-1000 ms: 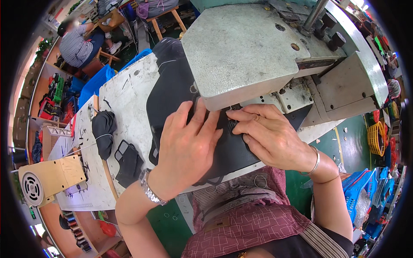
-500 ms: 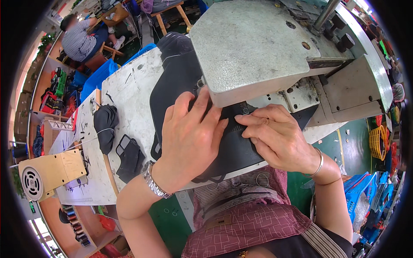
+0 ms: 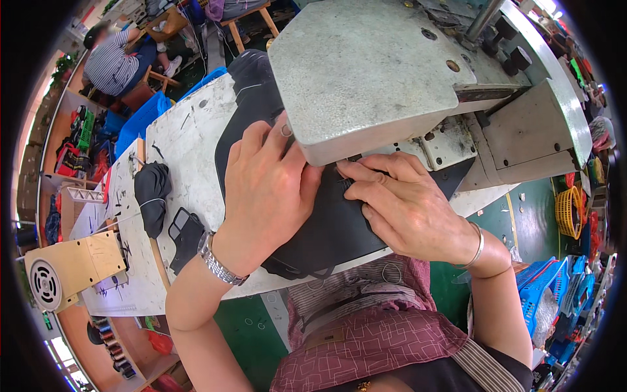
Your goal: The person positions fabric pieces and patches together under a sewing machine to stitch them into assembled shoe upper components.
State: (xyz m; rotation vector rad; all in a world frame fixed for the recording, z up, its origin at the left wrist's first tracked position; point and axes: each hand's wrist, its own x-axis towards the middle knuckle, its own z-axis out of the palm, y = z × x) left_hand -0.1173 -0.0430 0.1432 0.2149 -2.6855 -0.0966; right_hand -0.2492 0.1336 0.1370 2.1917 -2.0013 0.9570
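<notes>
Nearest to us, at 5 o'clock, we note a maroon patterned apron (image 3: 379, 353) with a striped strap. At 8 o'clock a silver watch (image 3: 221, 264) circles the left wrist; between 3 and 4 a bangle (image 3: 480, 245) rings the right.

The left hand (image 3: 261, 183), toward 9 o'clock from centre, lies palm down with fingers spread on black material (image 3: 339, 238); some fingertips run in beside the machine head, partly hidden. The right hand (image 3: 405, 206), at 3 o'clock, rests on the same material, thumb and fingers drawn close together near a small patch of pale lines. We cannot tell whether they pinch anything. The two hands sit near each other, a narrow gap between.

The black material fills the centre and stretches to 11 o'clock over a worn white table (image 3: 189, 134). At 1 o'clock the grey machine head (image 3: 366, 78) overhangs it.

Farther left on the table: a tied black bundle (image 3: 152, 196) at 9, a dark cut piece (image 3: 186, 238) just below it. Between 8 and 9, a beige box (image 3: 98, 256) with a round vent.

Beyond, we log a blue basket (image 3: 542, 297) at 4, a yellow basket (image 3: 569, 212) at 3, and a seated person (image 3: 112, 65) in stripes at 10.
</notes>
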